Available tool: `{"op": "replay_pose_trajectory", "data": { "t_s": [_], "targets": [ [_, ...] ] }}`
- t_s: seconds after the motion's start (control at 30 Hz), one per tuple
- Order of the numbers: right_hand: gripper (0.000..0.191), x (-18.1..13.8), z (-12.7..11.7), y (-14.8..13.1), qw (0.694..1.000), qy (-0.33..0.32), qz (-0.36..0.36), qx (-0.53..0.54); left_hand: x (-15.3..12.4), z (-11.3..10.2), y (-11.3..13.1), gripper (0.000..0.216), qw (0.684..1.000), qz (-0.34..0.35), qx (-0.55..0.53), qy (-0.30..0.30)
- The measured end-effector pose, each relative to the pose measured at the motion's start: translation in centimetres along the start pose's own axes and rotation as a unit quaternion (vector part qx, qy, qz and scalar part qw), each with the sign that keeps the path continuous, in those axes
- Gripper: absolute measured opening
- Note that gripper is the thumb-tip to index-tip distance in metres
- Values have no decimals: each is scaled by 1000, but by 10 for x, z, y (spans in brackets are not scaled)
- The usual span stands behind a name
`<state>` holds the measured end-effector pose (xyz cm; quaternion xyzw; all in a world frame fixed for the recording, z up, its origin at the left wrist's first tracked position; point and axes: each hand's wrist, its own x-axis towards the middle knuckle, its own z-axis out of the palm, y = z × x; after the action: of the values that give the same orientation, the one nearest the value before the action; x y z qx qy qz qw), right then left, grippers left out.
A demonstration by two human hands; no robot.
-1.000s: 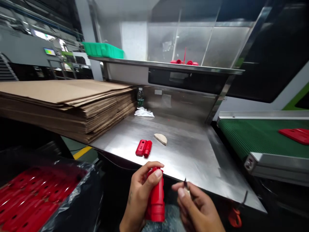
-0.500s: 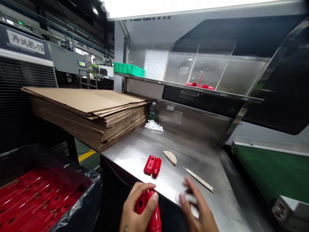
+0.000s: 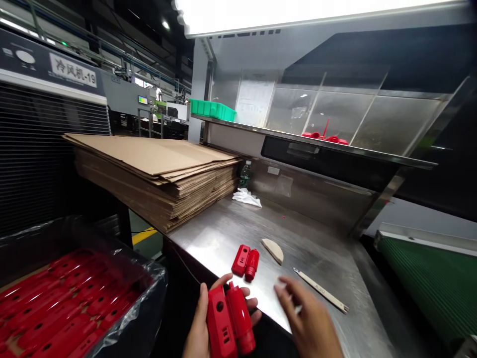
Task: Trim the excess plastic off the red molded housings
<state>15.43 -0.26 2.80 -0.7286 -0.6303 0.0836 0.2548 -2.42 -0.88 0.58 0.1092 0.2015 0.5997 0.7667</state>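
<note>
Since the earlier frame, the red housing (image 3: 230,323) has turned face-up at lower centre, cradled by the left hand (image 3: 203,330) with fingers (image 3: 250,304) wrapped beneath. The right hand (image 3: 311,323), fingers spread and empty, hovers over the tabletop (image 3: 223,233) edge, near the blade tool (image 3: 321,290).

Red moulded plastic housing (image 3: 229,323), a flat rectangular block joined to a cylindrical barrel, sits lengthwise in my left hand (image 3: 203,328), barrel side to the right, at the desk's (image 3: 223,233) near edge. Block face shows one round hole and small slots. Surface glossy.
</note>
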Motion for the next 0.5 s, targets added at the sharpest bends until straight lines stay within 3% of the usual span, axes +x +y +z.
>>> {"op": "replay_pose_trajectory", "data": {
  "t_s": [0.07,0.13,0.23,0.33,0.5],
  "targets": [
    [49,47,-6,5,995,46,27,-84,-6,2,3,48,999,-10,12,-36],
    [38,88,0,6,988,44,33,-143,-13,4,6,59,996,-15,47,-75],
    [20,114,14,3,985,33,23,-171,-24,7,10,71,990,5,105,-98],
    [20,87,11,-1,988,63,-10,-139,-31,9,18,78,980,38,166,-102],
    [21,-31,-5,-8,988,147,29,21,-29,5,13,75,968,60,236,-65]
  ]
}}
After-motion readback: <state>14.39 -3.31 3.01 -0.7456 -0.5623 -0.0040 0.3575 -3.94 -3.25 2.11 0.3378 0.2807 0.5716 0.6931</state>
